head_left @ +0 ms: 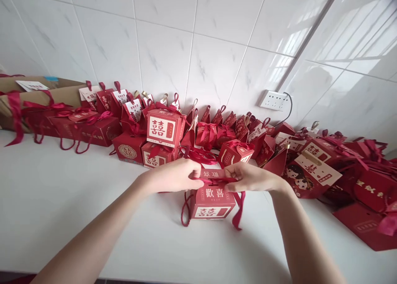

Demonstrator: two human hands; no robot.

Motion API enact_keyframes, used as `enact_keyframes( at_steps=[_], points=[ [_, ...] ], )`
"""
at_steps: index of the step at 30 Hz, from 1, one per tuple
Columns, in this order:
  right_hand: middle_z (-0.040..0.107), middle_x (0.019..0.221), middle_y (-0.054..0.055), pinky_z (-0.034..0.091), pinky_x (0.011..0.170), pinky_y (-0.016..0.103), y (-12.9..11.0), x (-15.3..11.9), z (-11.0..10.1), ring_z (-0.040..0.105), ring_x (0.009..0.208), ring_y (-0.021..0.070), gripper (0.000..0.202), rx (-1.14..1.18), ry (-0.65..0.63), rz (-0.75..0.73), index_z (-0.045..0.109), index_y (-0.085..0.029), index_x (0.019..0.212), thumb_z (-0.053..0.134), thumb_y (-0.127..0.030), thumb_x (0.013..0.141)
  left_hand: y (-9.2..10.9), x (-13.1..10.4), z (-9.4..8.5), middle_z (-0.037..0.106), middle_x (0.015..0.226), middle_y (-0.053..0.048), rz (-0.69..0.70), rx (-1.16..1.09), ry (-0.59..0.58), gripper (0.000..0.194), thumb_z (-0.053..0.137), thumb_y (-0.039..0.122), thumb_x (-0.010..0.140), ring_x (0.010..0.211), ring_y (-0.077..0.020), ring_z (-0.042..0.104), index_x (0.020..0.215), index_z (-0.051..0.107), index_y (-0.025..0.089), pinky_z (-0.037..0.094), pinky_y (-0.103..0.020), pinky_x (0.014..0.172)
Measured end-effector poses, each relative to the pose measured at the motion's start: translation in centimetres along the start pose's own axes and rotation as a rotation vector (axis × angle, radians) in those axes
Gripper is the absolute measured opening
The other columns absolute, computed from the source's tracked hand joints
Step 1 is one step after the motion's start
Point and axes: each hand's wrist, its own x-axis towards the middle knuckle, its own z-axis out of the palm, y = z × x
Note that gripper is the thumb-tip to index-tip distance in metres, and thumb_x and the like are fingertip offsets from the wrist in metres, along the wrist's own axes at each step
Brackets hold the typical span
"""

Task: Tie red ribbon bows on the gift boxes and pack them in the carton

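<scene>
A small red gift box [214, 205] with a white double-happiness label stands on the white table in front of me. My left hand [184, 175] is closed at the left of its top, the fingers pinching a dark red ribbon [218, 179]. On the other side my right hand [246, 177] pinches the same ribbon, which runs between both hands across the lid flaps. One ribbon tail hangs down the box's right side, and a twisted red cord handle [185, 211] hangs at its left. Part of the lid is hidden by my fingers.
Behind the hands, a stacked red box [166, 126] and many other gift boxes line the tiled wall. A cardboard carton [66, 95] is at the far left. A power strip [273, 100] with a black cable is on the wall. More ribboned boxes [362, 224] crowd the right side.
</scene>
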Motion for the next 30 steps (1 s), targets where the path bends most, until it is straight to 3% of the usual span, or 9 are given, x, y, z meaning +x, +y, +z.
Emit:
enact_keyframes(
  at_steps=[5,11,14,18,24,30],
  points=[
    [0.038,0.051,-0.007,0.023,0.045,0.020,3.4,0.2,1.4,0.032,0.048,0.0049,0.050,0.443,0.094,-0.144,0.040,-0.017,0.057,0.070,-0.057,0.065,-3.7,0.4,1.9,0.050,0.041,0.008,0.064,-0.466,-0.126,0.035,0.058,0.049,0.077,0.037,-0.0088,0.046,0.066,0.043,0.019,0.032,-0.020,0.045],
    [0.045,0.051,-0.005,0.029,0.040,0.020,4.4,0.1,2.4,0.041,0.044,0.0058,0.050,0.560,0.115,-0.127,0.042,-0.017,0.056,0.064,-0.059,0.072,-4.0,1.0,2.8,0.056,0.040,0.004,0.171,-0.746,-0.171,0.033,0.057,0.041,0.081,0.034,-0.0082,0.048,0.062,0.044,0.017,0.031,-0.019,0.042],
    [0.048,0.046,-0.005,0.032,0.039,0.019,4.4,-0.2,2.3,0.044,0.040,0.0061,0.046,0.582,0.067,-0.112,0.043,-0.017,0.057,0.066,-0.053,0.074,-3.8,1.0,3.1,0.057,0.040,0.003,0.196,-0.809,-0.174,0.033,0.059,0.038,0.080,0.034,-0.0084,0.049,0.060,0.044,0.017,0.036,-0.020,0.044],
    [0.040,0.035,-0.010,0.032,0.036,0.019,4.5,-0.4,2.3,0.034,0.030,0.0038,0.044,0.597,0.004,-0.115,0.042,-0.018,0.056,0.066,-0.049,0.076,-4.1,1.0,3.1,0.059,0.042,0.002,0.224,-0.848,-0.146,0.033,0.059,0.038,0.079,0.032,-0.0087,0.050,0.060,0.043,0.017,0.037,-0.020,0.042],
    [0.048,0.042,-0.006,0.031,0.039,0.021,5.0,0.0,2.5,0.039,0.036,0.0046,0.043,0.580,-0.043,-0.141,0.046,-0.016,0.053,0.064,-0.046,0.078,-4.6,1.1,3.0,0.049,0.036,0.007,0.183,-0.832,0.000,0.033,0.058,0.032,0.079,0.026,-0.0037,0.038,0.056,0.040,0.017,0.027,-0.016,0.033],
    [0.044,0.041,-0.005,0.031,0.041,0.022,5.1,-0.2,2.5,0.042,0.040,0.0066,0.043,0.609,-0.088,-0.186,0.048,-0.015,0.049,0.062,-0.042,0.080,-4.8,0.8,2.9,0.040,0.033,0.008,0.180,-0.835,-0.041,0.034,0.059,0.028,0.075,0.026,-0.0015,0.025,0.051,0.038,0.017,0.016,-0.016,0.031]
  ],
)
